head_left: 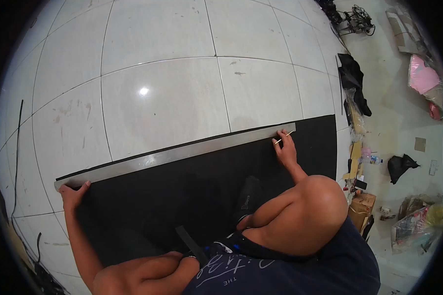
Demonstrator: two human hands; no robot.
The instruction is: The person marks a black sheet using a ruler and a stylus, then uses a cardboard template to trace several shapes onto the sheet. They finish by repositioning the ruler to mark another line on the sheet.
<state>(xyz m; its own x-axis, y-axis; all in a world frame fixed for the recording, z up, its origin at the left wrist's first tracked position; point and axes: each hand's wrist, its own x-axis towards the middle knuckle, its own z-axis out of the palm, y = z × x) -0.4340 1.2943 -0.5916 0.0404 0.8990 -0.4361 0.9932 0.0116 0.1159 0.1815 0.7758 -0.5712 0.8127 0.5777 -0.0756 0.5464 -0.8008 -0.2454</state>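
With the hands well apart, 1 metal ruler stretches lengthwise between them on 1 black sheet, the left hand splayed at its end, the right hand touching just short of the other, 1 thin stick between its fingers.

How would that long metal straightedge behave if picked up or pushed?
The metal straightedge likely bows slightly, being long and narrow. Its smooth sheen suggests it may slide if pushed. Lying flat, it seems unlikely to roll.
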